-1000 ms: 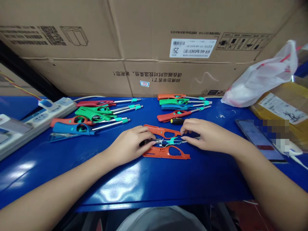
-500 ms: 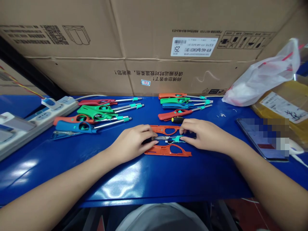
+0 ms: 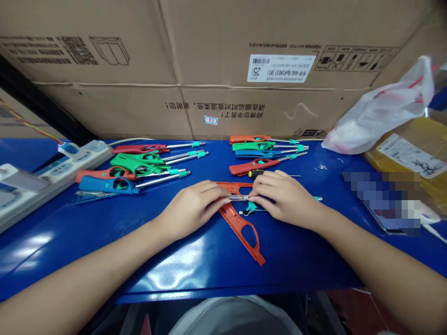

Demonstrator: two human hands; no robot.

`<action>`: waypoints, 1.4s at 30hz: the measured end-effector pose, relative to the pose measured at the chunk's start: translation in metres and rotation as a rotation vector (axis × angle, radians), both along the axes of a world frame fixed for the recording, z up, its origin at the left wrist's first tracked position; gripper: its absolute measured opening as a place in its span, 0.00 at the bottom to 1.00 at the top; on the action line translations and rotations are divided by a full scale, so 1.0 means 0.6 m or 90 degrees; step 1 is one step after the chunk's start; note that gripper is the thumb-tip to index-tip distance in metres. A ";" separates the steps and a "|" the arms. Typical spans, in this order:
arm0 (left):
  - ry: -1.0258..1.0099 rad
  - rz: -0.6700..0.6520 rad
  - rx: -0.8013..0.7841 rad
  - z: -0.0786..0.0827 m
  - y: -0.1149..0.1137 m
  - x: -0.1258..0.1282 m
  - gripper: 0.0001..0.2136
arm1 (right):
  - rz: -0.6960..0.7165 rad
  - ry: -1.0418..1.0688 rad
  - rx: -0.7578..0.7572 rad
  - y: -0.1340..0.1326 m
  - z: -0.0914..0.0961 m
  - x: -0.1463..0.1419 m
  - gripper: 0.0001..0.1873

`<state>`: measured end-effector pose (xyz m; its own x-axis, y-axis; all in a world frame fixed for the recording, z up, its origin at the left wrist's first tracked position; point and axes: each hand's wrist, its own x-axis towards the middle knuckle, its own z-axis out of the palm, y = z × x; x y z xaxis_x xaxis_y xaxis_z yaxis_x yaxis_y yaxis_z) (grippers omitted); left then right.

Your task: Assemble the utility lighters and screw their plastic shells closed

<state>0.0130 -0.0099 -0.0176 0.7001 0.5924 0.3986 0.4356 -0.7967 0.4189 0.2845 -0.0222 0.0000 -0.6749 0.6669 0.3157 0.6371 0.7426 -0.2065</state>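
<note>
A small clear fuel tank with a metal end is pinched between my two hands. My left hand has its fingers closed on the tank's left end. The fingertips of my right hand grip the metal end. One orange lighter shell half lies slanted toward me, its upper end by my left fingers. The other orange shell half lies behind the tank, partly covered by my hands. A teal clip with white and dark wires sits below my right fingers.
Several assembled lighters lie at the left, and several more at the back. A black-and-yellow screwdriver is behind my right hand. Small screws, a phone and a plastic bag lie right; a power strip stands left.
My right hand has moved left onto the tank's metal end. The near orange shell half has swung round, its right end now closer to me. The teal clip and wires have shifted slightly.
</note>
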 end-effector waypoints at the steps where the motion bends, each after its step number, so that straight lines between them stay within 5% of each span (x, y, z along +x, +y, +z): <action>1: 0.001 0.001 0.000 0.001 0.000 0.000 0.10 | 0.005 -0.009 0.014 0.000 0.002 0.001 0.10; 21: 0.013 -0.032 -0.061 0.026 -0.005 0.000 0.09 | 0.063 -0.056 0.003 -0.008 0.009 -0.001 0.08; 37: 0.073 0.080 -0.034 0.016 0.025 -0.019 0.09 | 0.002 -0.078 -0.096 0.001 0.026 0.028 0.09; 42: 0.129 -0.041 0.015 0.034 0.013 -0.015 0.18 | 0.015 -0.105 -0.163 0.002 0.022 0.028 0.08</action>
